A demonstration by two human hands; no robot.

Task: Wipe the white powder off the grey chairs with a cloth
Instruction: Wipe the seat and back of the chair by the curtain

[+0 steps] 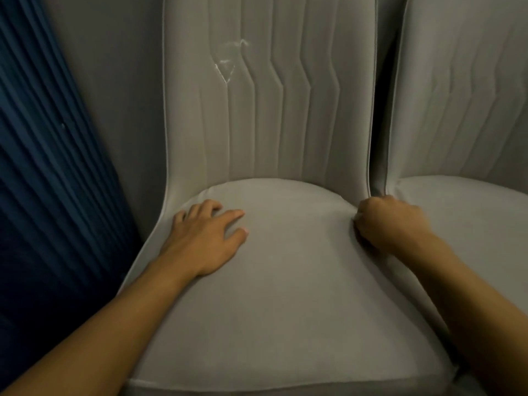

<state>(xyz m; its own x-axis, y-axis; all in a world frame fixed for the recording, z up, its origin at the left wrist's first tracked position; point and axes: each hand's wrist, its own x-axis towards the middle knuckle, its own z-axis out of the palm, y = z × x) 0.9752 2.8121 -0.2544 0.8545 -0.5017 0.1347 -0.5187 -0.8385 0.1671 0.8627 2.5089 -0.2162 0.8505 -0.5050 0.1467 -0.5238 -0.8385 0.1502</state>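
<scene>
1. Left hand (205,238) lies flat on the near chair's seat (285,281), left-rear part, fingers spread wide.
2. Right hand (388,221) is a tight fist at the seat's right edge, by the gap to the second grey chair (463,110). Can't tell if a cloth is inside.
3. White powder streaks (227,67) sit on the backrest (300,124), well above both hands, toward the left side.
4. Blue pleated curtain (43,167) far left, grey wall (123,110) beside it.

Left hand (205,238) flat on chair seat (285,295), right hand (391,224) fisted.
</scene>
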